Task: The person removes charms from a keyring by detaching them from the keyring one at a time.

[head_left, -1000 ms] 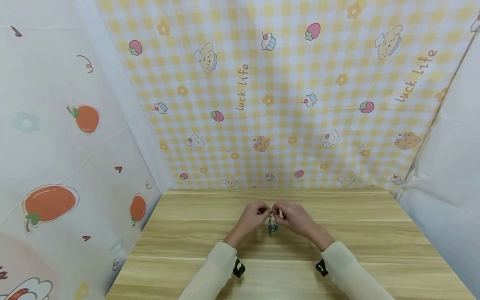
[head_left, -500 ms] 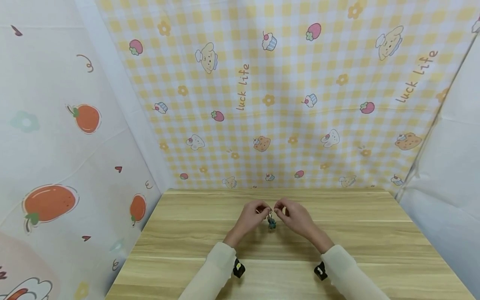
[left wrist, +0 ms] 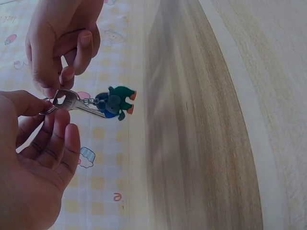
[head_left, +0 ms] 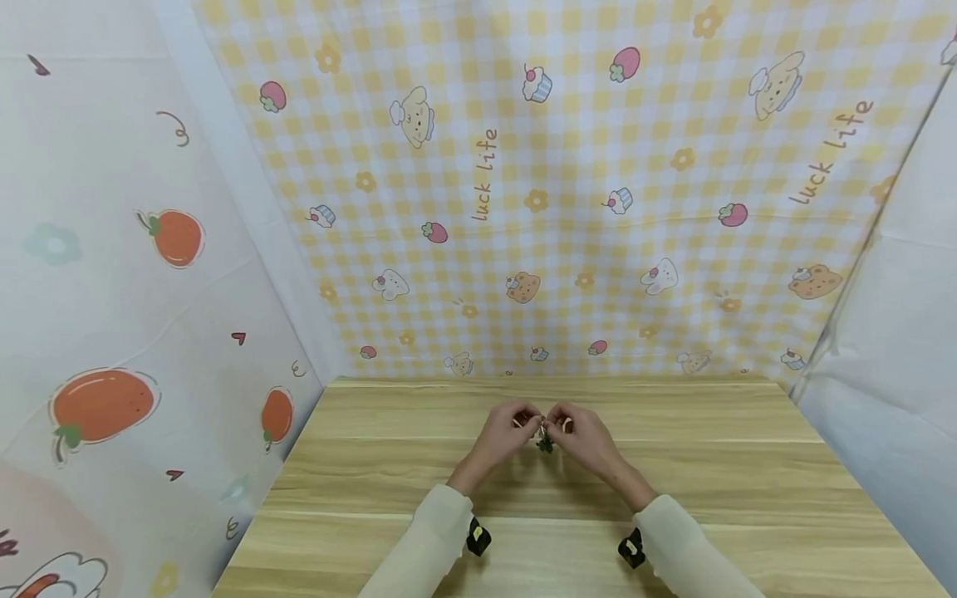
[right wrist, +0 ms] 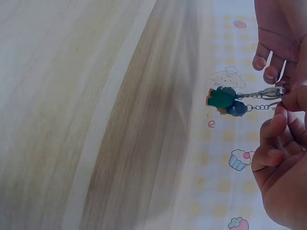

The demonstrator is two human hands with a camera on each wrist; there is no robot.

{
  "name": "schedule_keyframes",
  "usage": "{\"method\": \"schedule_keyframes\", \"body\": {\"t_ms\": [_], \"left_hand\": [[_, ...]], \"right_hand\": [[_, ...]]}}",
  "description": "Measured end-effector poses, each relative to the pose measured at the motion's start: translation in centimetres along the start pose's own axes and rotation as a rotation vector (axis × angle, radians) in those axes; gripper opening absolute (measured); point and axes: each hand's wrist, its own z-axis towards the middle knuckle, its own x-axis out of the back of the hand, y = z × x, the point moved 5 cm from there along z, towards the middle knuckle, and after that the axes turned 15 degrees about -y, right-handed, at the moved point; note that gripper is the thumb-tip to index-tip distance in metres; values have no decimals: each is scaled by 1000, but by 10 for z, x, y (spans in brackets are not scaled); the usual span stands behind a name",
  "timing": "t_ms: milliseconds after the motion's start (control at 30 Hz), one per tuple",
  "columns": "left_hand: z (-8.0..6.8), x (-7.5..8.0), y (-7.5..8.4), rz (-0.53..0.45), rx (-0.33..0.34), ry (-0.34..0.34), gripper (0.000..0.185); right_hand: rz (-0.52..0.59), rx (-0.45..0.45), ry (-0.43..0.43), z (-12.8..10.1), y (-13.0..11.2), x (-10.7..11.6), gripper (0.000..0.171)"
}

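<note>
Above table (head_left: 419, 465) centre, at 12 o'clock: left hand (head_left: 503, 433) pinching key ring (left wrist: 52, 106). Right hand (head_left: 584, 435) pinching same ring. Green charm (left wrist: 116, 101) dangling between.

Key ring (left wrist: 48, 106): shiny bare metal, fine chain links. Charm (left wrist: 116, 102), frame centre: matt green-blue, rubbery plastic look. Table (head_left: 710, 465): pale wood-grain, smooth satin. Backdrop (head_left: 598, 166), upper frame: printed cloth, matt, creased. Sleeves (head_left: 426, 548): cream soft knit.

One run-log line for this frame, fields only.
left hand: pinches key ring | right hand: pinches same ring | green-blue charm: dangles above wooden table | grip: both hands
</note>
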Motion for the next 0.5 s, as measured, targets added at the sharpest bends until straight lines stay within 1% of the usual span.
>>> {"method": "schedule_keyframes", "body": {"t_ms": [133, 233, 367, 500], "left_hand": [[1, -3, 2, 8, 5, -24, 10], [0, -4, 2, 8, 25, -35, 11], [0, -4, 3, 4, 31, -29, 10], [0, -3, 3, 3, 20, -21, 10]], "right_hand": [[-10, 2, -3, -1, -1, 2, 8], [-15, 6, -15, -1, -2, 3, 9], [-19, 19, -29, -1, -3, 3, 9], [-12, 33, -34, 0, -4, 4, 10]]}}
